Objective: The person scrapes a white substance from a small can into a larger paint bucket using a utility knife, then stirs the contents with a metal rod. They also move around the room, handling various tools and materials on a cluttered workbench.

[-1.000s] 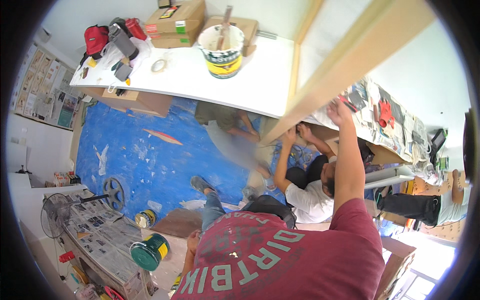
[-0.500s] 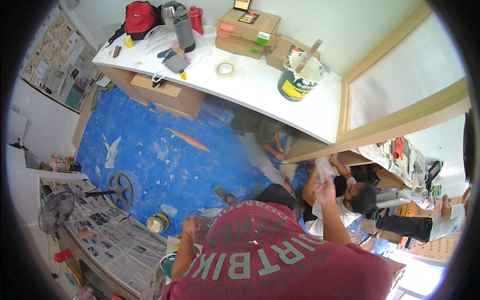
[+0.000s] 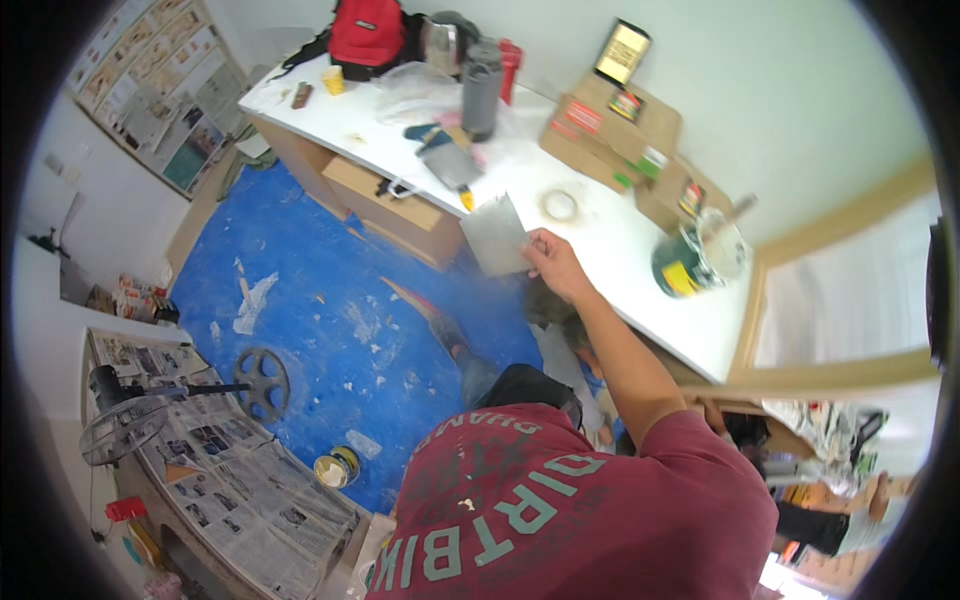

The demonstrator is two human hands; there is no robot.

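My right hand [image 3: 550,260] pinches the corner of a square grey sheet [image 3: 490,230] over the front edge of the white counter [image 3: 620,270]. Beyond the sheet lie a grey scraper-like tool with a yellow handle [image 3: 455,170] and a tape roll [image 3: 559,204]. A paint bucket with a stick in it [image 3: 675,265] stands to the right. My left hand is hidden from view, below my red shirt [image 3: 570,520].
Red backpack, bottles and cardboard boxes [image 3: 610,125] stand along the back. Blue sheeting [image 3: 300,310] covers the floor. A fan [image 3: 125,425] and newspaper-covered surface are at lower left, a wooden frame at right. Partly hidden people crouch below the counter and stand at far right.
My right hand has moved up and left from the wooden frame and now holds the grey sheet. The view has swung toward the counter's left part; my left hand has left view.
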